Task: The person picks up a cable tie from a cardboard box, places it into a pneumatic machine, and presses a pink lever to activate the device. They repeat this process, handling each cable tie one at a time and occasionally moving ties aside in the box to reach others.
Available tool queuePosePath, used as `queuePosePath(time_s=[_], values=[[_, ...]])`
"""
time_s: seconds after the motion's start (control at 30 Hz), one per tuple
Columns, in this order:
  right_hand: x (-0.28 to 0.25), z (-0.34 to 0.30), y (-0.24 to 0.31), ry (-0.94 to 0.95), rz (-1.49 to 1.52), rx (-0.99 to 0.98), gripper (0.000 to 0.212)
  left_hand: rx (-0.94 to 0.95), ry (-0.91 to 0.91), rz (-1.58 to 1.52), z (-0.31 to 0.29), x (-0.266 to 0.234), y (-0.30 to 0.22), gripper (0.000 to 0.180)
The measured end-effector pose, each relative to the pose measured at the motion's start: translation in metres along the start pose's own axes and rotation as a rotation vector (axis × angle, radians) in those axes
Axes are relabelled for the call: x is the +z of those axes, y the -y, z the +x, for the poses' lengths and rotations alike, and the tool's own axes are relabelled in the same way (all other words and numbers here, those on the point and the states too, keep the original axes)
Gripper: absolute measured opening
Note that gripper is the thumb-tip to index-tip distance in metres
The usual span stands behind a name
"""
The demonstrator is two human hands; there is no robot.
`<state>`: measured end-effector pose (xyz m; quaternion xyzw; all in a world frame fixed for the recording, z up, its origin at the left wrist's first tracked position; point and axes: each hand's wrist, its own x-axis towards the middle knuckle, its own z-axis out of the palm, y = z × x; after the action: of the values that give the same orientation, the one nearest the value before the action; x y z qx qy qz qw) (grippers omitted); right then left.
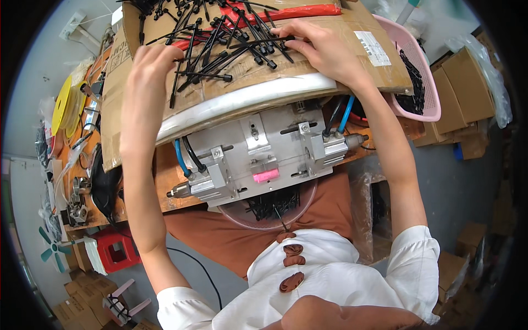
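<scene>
A loose pile of thin black sticks with knobbed ends (pixel 220 47) lies on a cardboard sheet (pixel 220 99). My right hand (pixel 329 52) is at the pile's right side, thumb and forefinger pinched on the end of one black knobbed stick (pixel 258 42). At the left edge of the pile is my left hand (pixel 147 69), slightly blurred, its fingertips closed together; whatever is between them is hidden. Below the cardboard's white padded front edge (pixel 253 98) sits a metal fixture (pixel 264 143) with a pink block (pixel 266 175) at its middle.
A pink basket (pixel 423 82) of black pieces stands right of the cardboard. Beneath the fixture, a pinkish bowl (pixel 308 206) on my lap holds more. Blue and black hoses rise at both fixture ends. A yellow spool (pixel 69 104) and a red stool (pixel 115 250) are at left.
</scene>
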<state>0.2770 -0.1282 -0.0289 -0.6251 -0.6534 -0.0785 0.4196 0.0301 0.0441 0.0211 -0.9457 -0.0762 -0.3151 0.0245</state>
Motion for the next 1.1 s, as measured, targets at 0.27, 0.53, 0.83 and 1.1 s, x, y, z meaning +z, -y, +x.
queuePosePath(time_s=[0.27, 0.53, 0.83, 1.1], values=[[-0.012, -0.009, 0.006, -0.155, 0.149, 0.221, 0.027, -0.155, -0.200, -0.010, -0.051, -0.021, -0.057, 0.074], [-0.034, -0.047, 0.039, -0.453, 0.680, 0.468, 0.011, -0.346, 0.081, -0.311, -0.168, 0.031, -0.191, 0.081], [-0.043, -0.070, 0.064, -0.373, 0.724, 0.193, 0.023, -0.401, 0.193, -0.194, -0.165, 0.056, -0.205, 0.074], [-0.016, -0.108, 0.123, -0.300, 0.414, 0.218, 0.029, -0.442, 0.239, -0.200, -0.165, 0.053, -0.207, 0.078]])
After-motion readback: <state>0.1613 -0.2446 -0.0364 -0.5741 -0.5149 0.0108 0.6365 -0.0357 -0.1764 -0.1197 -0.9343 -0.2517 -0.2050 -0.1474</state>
